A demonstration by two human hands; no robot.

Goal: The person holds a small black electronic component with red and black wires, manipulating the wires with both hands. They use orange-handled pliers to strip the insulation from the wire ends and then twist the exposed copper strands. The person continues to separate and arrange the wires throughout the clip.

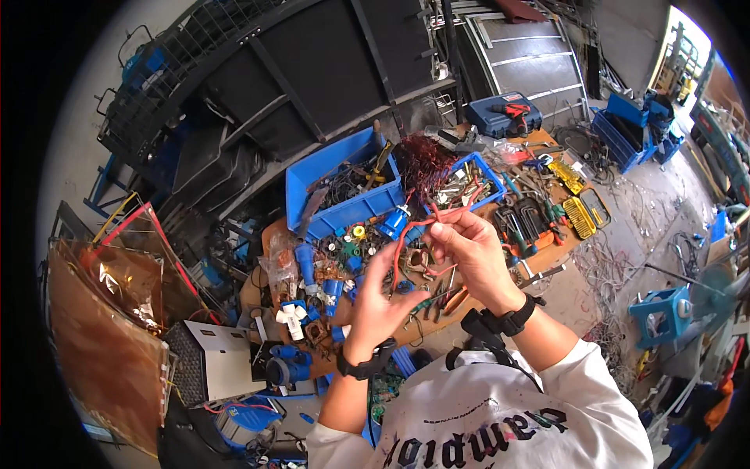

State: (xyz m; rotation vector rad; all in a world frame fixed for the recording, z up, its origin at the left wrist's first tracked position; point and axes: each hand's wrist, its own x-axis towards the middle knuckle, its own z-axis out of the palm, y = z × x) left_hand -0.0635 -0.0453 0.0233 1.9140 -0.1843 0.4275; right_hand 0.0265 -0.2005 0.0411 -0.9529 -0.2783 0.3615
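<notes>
My right hand pinches a red wire between thumb and fingertips above the workbench. The wire bends to the left from those fingers and one length dangles down. Just left of that dangling length, my left hand is open, its thumb spread away from its raised fingers. I see nothing between them. Below both hands the wooden bench carries blue industrial plugs, a white plastic fitting and many small loose parts. Another pinkish-red wire piece shows below the right hand's fingers; where it leads is hidden.
Beyond my hands stand a large blue bin of cables and tools and a smaller blue tray. A tangle of dark red wire lies between them. Hand tools, a yellow bit case and a blue toolbox sit to the right. Scrap wires litter the floor.
</notes>
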